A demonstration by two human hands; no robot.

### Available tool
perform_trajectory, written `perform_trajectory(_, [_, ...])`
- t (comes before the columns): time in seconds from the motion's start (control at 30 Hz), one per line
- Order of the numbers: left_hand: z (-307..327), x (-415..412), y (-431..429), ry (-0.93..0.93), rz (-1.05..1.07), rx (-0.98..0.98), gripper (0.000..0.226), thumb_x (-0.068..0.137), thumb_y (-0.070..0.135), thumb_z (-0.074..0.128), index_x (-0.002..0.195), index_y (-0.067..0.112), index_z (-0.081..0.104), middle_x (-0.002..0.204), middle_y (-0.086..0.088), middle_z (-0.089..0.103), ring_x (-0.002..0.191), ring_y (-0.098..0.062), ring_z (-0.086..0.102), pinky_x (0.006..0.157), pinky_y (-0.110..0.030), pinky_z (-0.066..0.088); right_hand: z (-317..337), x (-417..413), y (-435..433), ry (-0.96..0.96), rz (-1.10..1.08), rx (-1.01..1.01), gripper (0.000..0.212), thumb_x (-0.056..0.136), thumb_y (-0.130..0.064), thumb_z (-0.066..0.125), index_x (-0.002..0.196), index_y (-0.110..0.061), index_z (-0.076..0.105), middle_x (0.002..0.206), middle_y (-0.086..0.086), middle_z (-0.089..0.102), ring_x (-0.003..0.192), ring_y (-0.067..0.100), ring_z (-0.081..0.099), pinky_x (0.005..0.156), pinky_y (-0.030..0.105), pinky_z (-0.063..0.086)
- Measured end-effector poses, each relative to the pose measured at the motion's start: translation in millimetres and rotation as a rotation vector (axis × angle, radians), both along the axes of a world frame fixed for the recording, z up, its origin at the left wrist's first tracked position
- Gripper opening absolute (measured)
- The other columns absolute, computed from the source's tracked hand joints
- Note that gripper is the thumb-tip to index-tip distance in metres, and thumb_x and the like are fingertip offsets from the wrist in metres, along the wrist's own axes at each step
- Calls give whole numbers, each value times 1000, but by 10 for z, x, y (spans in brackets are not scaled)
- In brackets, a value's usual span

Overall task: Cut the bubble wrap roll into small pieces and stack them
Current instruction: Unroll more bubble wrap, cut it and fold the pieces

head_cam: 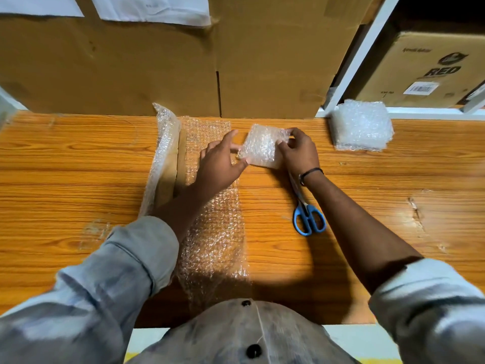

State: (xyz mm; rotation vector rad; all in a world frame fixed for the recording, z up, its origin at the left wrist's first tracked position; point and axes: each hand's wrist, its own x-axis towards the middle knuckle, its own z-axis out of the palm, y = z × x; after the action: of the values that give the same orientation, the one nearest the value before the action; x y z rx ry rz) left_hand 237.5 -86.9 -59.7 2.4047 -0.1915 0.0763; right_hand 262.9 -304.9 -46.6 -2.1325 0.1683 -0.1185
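A small cut piece of bubble wrap (261, 145) is held a little above the wooden table (78, 166), between both hands. My left hand (220, 164) pinches its left edge, thumb below and fingers spread. My right hand (298, 151) pinches its right edge with curled fingers. A long strip of bubble wrap (215, 232) lies flat under my left arm, running from the boxes toward my body. Left of it lies the flattened bubble wrap roll (164, 153). A stack of cut pieces (362, 126) sits at the back right.
Blue-handled scissors (308, 219) lie shut on the table under my right wrist. Large cardboard boxes (157, 74) stand along the table's back edge. A white shelf frame (354, 56) holds another box (420, 72) at the right.
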Motion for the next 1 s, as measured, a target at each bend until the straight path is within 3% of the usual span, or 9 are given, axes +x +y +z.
perform_trajectory(0.13, [-29, 58, -144, -66, 129, 70, 64, 90, 47, 68, 149, 36, 46, 138, 4, 57, 131, -27, 42, 103, -43, 36, -44, 313, 5, 72, -79, 3, 31, 96, -26, 66, 124, -13, 62, 98, 2, 69, 93, 21, 66, 85, 33, 52])
perform_trajectory(0.2, [-57, 70, -187, -111, 73, 168, 53, 89, 47, 69, 140, 40, 56, 140, 3, 53, 131, -28, 40, 104, -47, 37, -68, 374, 18, 78, -113, -62, 41, 98, -27, 64, 135, -11, 56, 114, 6, 67, 108, 24, 62, 93, 32, 47])
perform_trajectory(0.27, [-86, 85, -214, -125, 26, 270, 41, 90, 49, 68, 131, 43, 65, 144, 3, 51, 132, -28, 37, 103, -47, 35, -98, 329, 50, -21, -126, -299, 46, 97, -26, 59, 140, -12, 51, 135, 11, 59, 125, 31, 52, 102, 40, 41])
perform_trajectory(0.37, [-130, 110, -223, -88, 8, 346, 34, 92, 51, 65, 125, 45, 68, 149, 4, 48, 135, -29, 34, 103, -47, 32, -155, 129, 138, -197, 70, -606, 46, 95, -25, 54, 140, -15, 54, 146, 10, 52, 135, 34, 42, 102, 47, 34])
perform_trajectory(0.47, [-150, 109, -216, -93, 19, 356, 34, 91, 46, 68, 125, 44, 68, 149, 2, 48, 135, -30, 35, 103, -48, 33, -300, -43, 173, -160, 311, -787, 40, 98, -31, 51, 134, -15, 60, 151, 10, 50, 143, 34, 35, 104, 50, 29])
perform_trajectory(0.53, [-145, 94, -228, -97, 55, 321, 36, 90, 42, 69, 126, 42, 68, 147, 1, 50, 133, -30, 37, 102, -47, 34, -364, -113, 155, -169, 320, -810, 45, 99, -40, 50, 134, -14, 60, 151, 12, 49, 142, 36, 36, 104, 51, 29])
perform_trajectory(0.67, [-117, 66, -223, -91, 96, 274, 31, 91, 39, 70, 122, 41, 70, 143, 4, 53, 131, -27, 39, 101, -44, 33, -323, -142, 177, -298, 330, -899, 49, 94, -53, 55, 124, -16, 64, 133, 8, 59, 127, 34, 46, 96, 50, 33])
perform_trajectory(0.87, [-76, 30, -198, -70, 74, 240, 32, 92, 34, 70, 124, 36, 70, 131, 2, 59, 122, -27, 48, 99, -42, 42, -314, -102, 230, -349, 322, -1013, 23, 97, -28, 53, 93, -11, 68, 99, 9, 66, 96, 34, 54, 81, 46, 30])
perform_trajectory(1.0, [55, -23, -264, 31, 174, -101, 30, 95, 37, 67, 123, 31, 73, 102, 2, 76, 93, -22, 70, 80, -36, 58, -208, -205, 330, -276, 176, -795, 25, 98, -28, 53, 88, -12, 69, 92, 8, 68, 94, 34, 57, 81, 45, 33])
